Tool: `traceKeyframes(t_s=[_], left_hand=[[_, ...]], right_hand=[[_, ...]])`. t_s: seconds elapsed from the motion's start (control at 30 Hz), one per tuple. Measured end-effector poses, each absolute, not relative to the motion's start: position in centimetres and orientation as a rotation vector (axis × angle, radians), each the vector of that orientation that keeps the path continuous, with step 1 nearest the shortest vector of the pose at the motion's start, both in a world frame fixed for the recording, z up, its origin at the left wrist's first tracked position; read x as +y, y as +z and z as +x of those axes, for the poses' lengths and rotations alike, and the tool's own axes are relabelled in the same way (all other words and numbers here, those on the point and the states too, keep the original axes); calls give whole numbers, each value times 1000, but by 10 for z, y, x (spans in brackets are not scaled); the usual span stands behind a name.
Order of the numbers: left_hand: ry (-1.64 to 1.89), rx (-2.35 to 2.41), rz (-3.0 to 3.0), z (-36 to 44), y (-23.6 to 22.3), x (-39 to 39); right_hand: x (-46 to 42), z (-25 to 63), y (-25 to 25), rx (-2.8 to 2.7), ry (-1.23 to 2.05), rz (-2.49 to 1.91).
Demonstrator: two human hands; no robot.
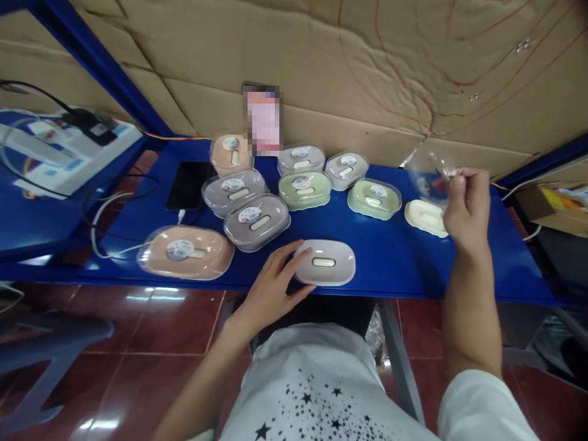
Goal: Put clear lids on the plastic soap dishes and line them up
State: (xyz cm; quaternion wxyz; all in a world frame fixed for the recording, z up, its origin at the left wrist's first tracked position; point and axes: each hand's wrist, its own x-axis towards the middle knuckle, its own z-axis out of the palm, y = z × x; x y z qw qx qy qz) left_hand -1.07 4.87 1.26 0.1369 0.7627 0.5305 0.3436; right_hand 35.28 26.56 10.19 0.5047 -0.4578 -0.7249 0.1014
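Note:
My left hand (275, 278) rests with fingers spread on the left end of a grey soap dish (327, 262) that has no lid and lies near the front edge of the blue table (395, 257). My right hand (465, 211) is raised at the right and pinches the rim of a clear plastic lid (429, 174), held tilted above the table. Just below the lid lies a cream soap dish (425, 216), uncovered.
Several lidded soap dishes fill the table's middle and left: peach (186, 252), grey (256, 222), green (374, 198). A black phone (186, 184) with a white cable lies at the left. Cardboard lines the wall behind. Blue shelf posts flank the table.

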Motion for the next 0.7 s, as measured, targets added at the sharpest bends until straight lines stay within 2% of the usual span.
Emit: traceKeyframes(t_s=[0.17, 0.23, 0.4, 0.6, 0.7], left_hand=[[1007, 1470, 2224, 0, 13, 55], [996, 1462, 2223, 1, 14, 53], [924, 1452, 2254, -4, 14, 49], [1106, 1465, 2180, -7, 9, 50], [1094, 1473, 2212, -6, 10, 51]], right_hand=[[192, 292, 87, -1705, 1003, -1220], [183, 270, 71, -1844, 1111, -1236], [165, 248, 48, -2130, 885, -1089], [132, 262, 44, -2577, 637, -893], [132, 270, 39, -2626, 618, -754]])
